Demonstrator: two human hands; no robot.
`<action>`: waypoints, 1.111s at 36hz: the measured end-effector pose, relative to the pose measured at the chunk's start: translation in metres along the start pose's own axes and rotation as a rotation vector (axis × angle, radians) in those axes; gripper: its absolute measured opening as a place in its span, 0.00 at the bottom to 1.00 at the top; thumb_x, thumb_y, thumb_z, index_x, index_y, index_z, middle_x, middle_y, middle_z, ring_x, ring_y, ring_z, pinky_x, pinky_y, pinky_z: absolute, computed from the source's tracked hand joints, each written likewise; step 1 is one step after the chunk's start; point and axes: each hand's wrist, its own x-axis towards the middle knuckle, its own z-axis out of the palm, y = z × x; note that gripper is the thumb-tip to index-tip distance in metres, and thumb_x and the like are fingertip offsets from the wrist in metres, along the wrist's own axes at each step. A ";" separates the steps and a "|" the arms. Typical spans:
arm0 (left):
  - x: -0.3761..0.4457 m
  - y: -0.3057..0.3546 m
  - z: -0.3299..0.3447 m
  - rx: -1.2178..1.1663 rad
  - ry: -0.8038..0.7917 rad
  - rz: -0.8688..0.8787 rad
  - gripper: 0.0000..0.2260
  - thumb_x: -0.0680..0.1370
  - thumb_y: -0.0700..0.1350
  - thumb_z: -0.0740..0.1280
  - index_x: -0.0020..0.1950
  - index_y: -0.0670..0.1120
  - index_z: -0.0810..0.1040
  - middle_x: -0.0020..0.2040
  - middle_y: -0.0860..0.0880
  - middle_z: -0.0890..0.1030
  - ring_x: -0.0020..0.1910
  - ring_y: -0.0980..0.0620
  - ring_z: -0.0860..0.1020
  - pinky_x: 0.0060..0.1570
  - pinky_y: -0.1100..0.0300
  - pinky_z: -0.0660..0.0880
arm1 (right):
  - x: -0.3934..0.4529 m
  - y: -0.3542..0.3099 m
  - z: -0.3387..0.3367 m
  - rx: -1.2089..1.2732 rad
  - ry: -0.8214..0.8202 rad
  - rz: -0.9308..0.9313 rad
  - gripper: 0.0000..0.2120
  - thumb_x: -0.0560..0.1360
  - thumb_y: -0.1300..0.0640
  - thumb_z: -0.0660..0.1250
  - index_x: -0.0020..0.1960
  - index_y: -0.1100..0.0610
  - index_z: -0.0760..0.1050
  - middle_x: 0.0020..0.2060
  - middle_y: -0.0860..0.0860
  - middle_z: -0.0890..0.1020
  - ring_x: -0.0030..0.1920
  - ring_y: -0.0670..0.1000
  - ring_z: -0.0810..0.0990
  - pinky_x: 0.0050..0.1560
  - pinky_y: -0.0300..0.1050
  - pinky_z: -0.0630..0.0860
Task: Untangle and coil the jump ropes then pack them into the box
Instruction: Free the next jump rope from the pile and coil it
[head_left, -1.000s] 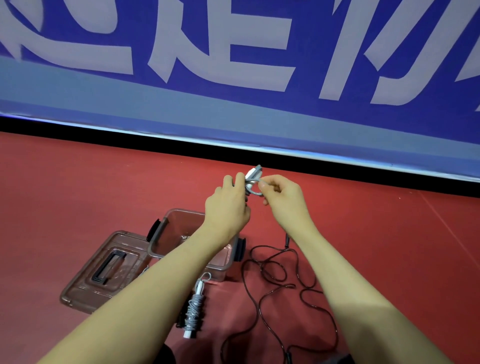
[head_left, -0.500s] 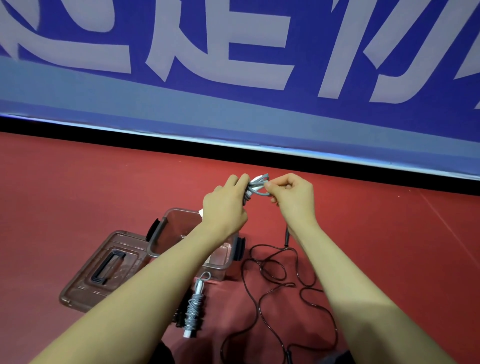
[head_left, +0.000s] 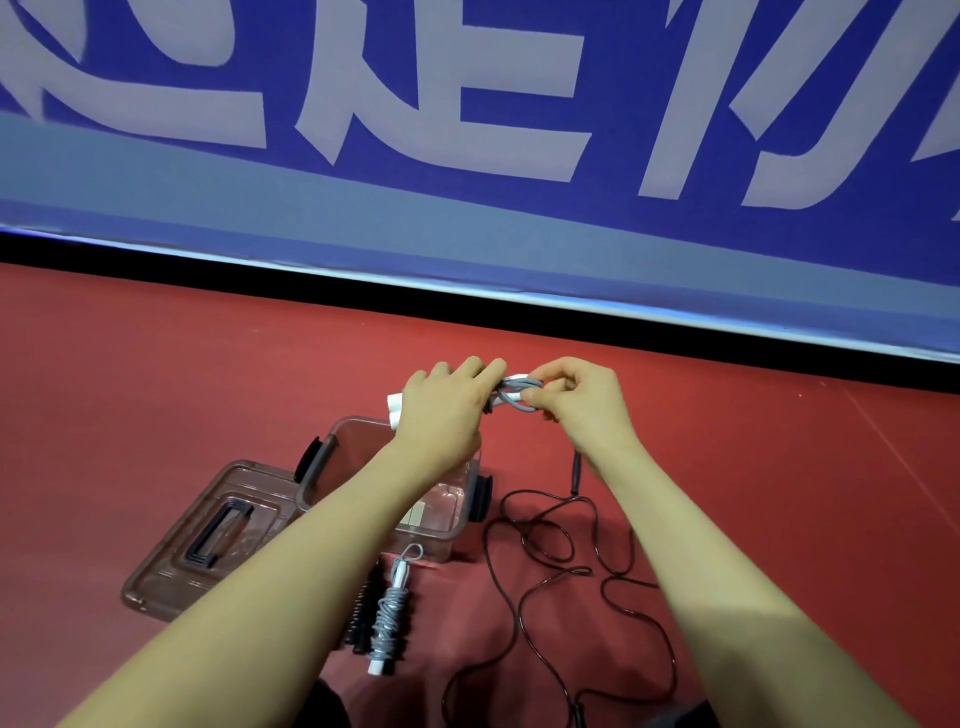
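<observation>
Grey jump rope gripped in both hands above open clear box — contents unclear, lid alongside

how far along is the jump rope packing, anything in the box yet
Done: one grey rope lies coiled beside a black bundle in front of the box. In hand: the left hand grips another grey rope while the right hand pinches its cord. Left: the loose black rope on the floor, then packing; no rope shows in the open box, lid beside it.

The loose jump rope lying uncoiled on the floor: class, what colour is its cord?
Black cord, seen clearly in the head view against the red floor.
</observation>
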 end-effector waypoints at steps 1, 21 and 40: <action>0.000 -0.001 0.000 0.008 -0.005 0.003 0.19 0.73 0.38 0.63 0.61 0.51 0.67 0.52 0.51 0.73 0.46 0.45 0.72 0.38 0.56 0.58 | 0.000 0.000 0.000 0.003 -0.002 0.002 0.07 0.68 0.66 0.74 0.40 0.57 0.79 0.28 0.52 0.76 0.30 0.48 0.73 0.36 0.44 0.70; -0.001 -0.003 0.006 -0.287 0.078 -0.032 0.22 0.78 0.64 0.50 0.47 0.52 0.77 0.38 0.51 0.74 0.39 0.49 0.76 0.36 0.58 0.71 | -0.007 -0.009 -0.005 0.096 -0.021 0.056 0.08 0.64 0.69 0.74 0.37 0.58 0.80 0.29 0.54 0.78 0.33 0.52 0.72 0.32 0.43 0.67; -0.002 -0.001 0.000 -0.306 0.052 -0.047 0.13 0.79 0.56 0.57 0.51 0.49 0.74 0.40 0.53 0.72 0.41 0.48 0.74 0.35 0.59 0.63 | -0.004 0.003 -0.002 -0.021 -0.015 -0.174 0.10 0.67 0.69 0.71 0.38 0.55 0.77 0.46 0.56 0.80 0.46 0.50 0.79 0.47 0.38 0.75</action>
